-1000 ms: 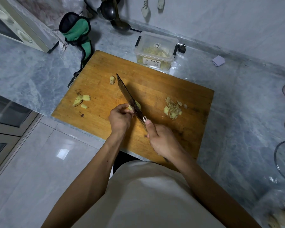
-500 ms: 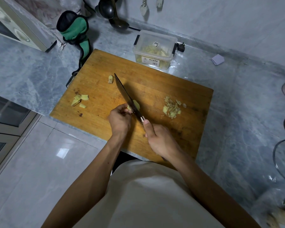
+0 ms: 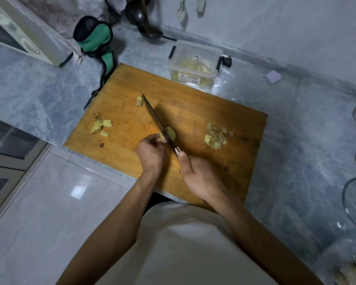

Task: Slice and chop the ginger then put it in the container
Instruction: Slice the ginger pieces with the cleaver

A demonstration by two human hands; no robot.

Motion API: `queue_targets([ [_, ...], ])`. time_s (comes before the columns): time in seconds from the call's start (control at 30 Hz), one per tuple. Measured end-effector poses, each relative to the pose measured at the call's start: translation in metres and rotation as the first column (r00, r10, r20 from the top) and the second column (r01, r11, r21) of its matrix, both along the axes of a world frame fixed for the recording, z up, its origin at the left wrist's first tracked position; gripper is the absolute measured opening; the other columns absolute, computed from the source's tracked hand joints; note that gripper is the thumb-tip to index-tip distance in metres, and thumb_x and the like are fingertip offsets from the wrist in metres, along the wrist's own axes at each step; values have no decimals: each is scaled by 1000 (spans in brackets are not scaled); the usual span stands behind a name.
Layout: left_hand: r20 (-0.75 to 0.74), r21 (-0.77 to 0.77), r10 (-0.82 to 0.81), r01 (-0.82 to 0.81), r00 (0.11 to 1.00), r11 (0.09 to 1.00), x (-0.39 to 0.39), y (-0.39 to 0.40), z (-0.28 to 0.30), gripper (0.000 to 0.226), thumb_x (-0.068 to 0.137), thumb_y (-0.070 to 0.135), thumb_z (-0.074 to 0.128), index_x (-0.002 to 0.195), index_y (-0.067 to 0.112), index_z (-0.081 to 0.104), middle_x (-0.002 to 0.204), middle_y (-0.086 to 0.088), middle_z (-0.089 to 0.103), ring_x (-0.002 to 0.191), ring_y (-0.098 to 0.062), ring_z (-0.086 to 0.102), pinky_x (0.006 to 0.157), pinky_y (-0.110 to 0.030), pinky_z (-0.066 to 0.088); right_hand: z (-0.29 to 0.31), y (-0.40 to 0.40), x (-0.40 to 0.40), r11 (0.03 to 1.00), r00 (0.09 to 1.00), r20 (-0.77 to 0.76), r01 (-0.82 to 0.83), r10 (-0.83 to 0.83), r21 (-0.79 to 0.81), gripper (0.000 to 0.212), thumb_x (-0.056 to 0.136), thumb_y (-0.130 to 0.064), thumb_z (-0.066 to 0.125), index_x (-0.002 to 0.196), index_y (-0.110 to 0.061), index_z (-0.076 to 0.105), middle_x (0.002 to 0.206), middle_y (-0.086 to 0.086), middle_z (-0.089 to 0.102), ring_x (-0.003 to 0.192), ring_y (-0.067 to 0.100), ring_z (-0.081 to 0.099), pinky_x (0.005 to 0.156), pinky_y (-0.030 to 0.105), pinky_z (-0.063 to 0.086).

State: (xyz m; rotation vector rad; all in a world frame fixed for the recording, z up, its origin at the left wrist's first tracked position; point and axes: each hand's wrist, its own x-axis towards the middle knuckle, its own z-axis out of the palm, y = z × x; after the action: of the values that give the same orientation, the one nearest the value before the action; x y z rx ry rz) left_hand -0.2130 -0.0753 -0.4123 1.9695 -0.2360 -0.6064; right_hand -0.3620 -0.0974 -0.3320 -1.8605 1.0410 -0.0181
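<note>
At centre of the frame, on a wooden cutting board (image 3: pixel 193 112) laid over a grey marbled bench (image 3: pixel 39 95): one ginger piece (image 3: pixel 171 133), pale yellow-green, moist cut face upward, blunt and chunky in outline. The left hand (image 3: pixel 151 154) pinches its near end with curled fingertips. A knife (image 3: pixel 155 120) with a dark blade stands edge-down across the piece, tip pointing to the upper left of the frame. The right hand (image 3: pixel 199 175) has its grip clenched round the knife handle, thumb laid along the top near the metal collar.

Right of centre on the board: a heap of chopped ginger (image 3: pixel 215 136), thin ragged slivers, yellow with paler edges, loosely piled, a few flakes strayed beside it.

Left part of the board: a cluster of ginger chunks (image 3: pixel 101 126), angular, yellow, some touching one another. A single ginger bit (image 3: pixel 139 100) lies just beside the knife tip, tan on one side.

Upper centre, just beyond the board's far edge: a clear plastic container (image 3: pixel 194 65) with a label on its front wall, holding pale yellow ginger strips.

Upper left: a green and black fabric sleeve (image 3: pixel 95 40) on the bench. Above it, dark ladles (image 3: pixel 140 15) hang by the wall.
</note>
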Motion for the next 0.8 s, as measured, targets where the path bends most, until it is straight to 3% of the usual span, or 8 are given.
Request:
queue_targets([
  [0.07,8,14,-5,5,1000,1000,0,0,-1,16,89,4,66,104,2,72,87,-6,74,83,-21,72,86,-42,58,-1,0,-3,1000,1000,-6,8,-8,2,66,107,-52,22,78,-9,63,72,8,65,69,23,62,69,43,52],
  [0.17,15,27,-12,11,1000,1000,0,0,0,15,90,4,65,102,3,73,87,-7,74,83,-22,72,86,-43,59,3,-2,-1,1000,1000,1,6,-6,8,67,108,-47,23,84,-2,66,72,14,65,69,27,63,67,42,49],
  [0.3,20,32,-13,12,1000,999,2,0,0,15,88,2,64,99,4,74,87,-8,75,84,-22,72,85,-42,59,6,-3,7,1000,1000,19,-10,10,-4,61,109,-46,25,60,-17,47,54,-2,48,49,13,45,55,35,37],
  [0.47,19,26,-10,10,1000,1000,3,-1,1,14,88,3,64,96,6,75,87,-7,75,83,-22,72,84,-43,59,4,-2,8,1000,1000,11,-2,2,5,59,109,-47,25,60,-20,45,55,-4,47,48,10,44,54,32,37],
  [0.6,13,11,-2,2,1000,1000,2,-1,-1,13,87,6,65,95,11,75,87,-3,75,83,-19,72,85,-42,59,5,-1,2,1000,1000,6,1,-1,9,65,108,-47,23,75,-7,62,63,5,58,59,19,55,63,43,47],
  [0.8,45,34,-41,40,998,999,5,-6,6,17,88,3,62,93,14,74,85,-4,74,81,-19,72,83,-41,59,7,-7,8,1000,1000,-5,17,-17,14,66,108,-49,23,73,-8,62,67,8,64,64,22,62,68,45,54],
])
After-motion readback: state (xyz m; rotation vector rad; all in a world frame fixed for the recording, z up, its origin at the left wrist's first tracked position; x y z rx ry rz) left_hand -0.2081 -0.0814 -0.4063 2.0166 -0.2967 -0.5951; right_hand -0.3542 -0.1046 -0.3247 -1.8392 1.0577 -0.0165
